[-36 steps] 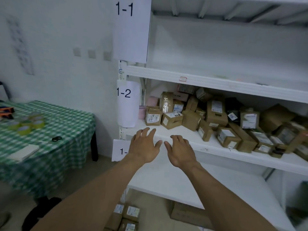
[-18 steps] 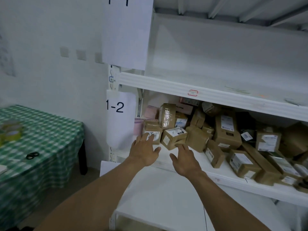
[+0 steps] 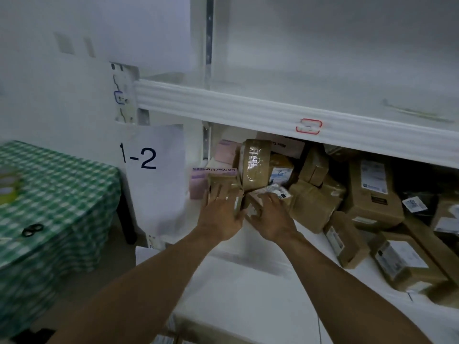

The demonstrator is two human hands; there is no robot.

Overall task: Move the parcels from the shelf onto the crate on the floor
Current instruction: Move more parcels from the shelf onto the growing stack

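Many brown cardboard parcels (image 3: 370, 194) lie heaped on the white shelf (image 3: 308, 238) marked 1-2. My left hand (image 3: 218, 217) lies with straight fingers on the front of a small brown parcel (image 3: 224, 181) at the shelf's left end. Just to its right, my right hand (image 3: 270, 217) closes over a small parcel with a white label (image 3: 275, 191), thumb on its near side and fingers over its top. Motion blur hides the finer detail of both hands. The crate is out of view.
Pink boxes (image 3: 198, 187) sit against the left upright behind the small parcels. A white beam (image 3: 248, 110) of the shelf above runs close over the heap. A lower white shelf (image 3: 236, 299) juts out under my arms. A green checked table (image 3: 49, 194) stands at the left.
I have stepped closer to the shelf. Both hands have moved forward from the shelf's front edge onto the two small parcels at the left end.
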